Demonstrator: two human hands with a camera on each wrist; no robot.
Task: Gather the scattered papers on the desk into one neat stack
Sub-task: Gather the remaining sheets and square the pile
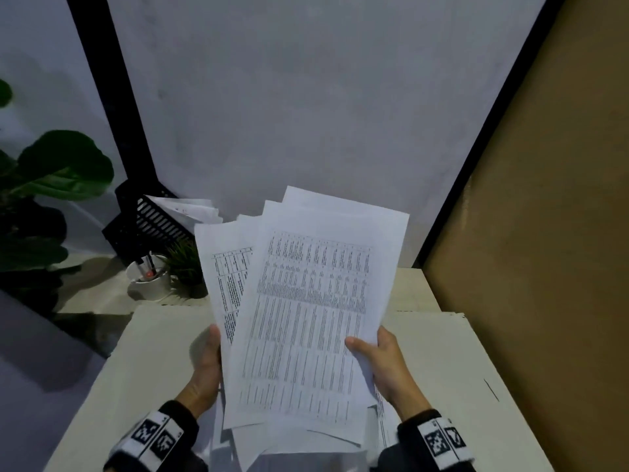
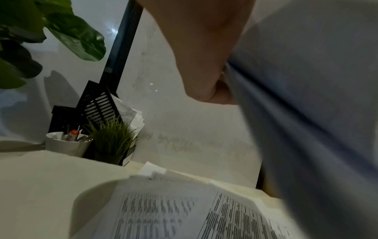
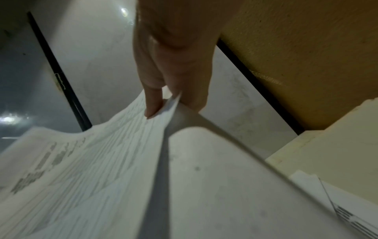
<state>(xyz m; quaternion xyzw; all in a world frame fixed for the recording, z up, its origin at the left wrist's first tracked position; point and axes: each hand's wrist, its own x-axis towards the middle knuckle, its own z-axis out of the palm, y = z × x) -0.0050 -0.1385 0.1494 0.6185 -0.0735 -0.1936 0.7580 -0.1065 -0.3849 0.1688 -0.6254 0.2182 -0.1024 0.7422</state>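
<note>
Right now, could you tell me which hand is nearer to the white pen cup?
Left. The left hand grips the papers on the white pen cup side; the right hand holds their opposite edge.

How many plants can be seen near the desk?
2. A large-leaved plant stands at the far left; a small grassy potted plant sits beside the white pen cup. Others may be out of view.
</note>
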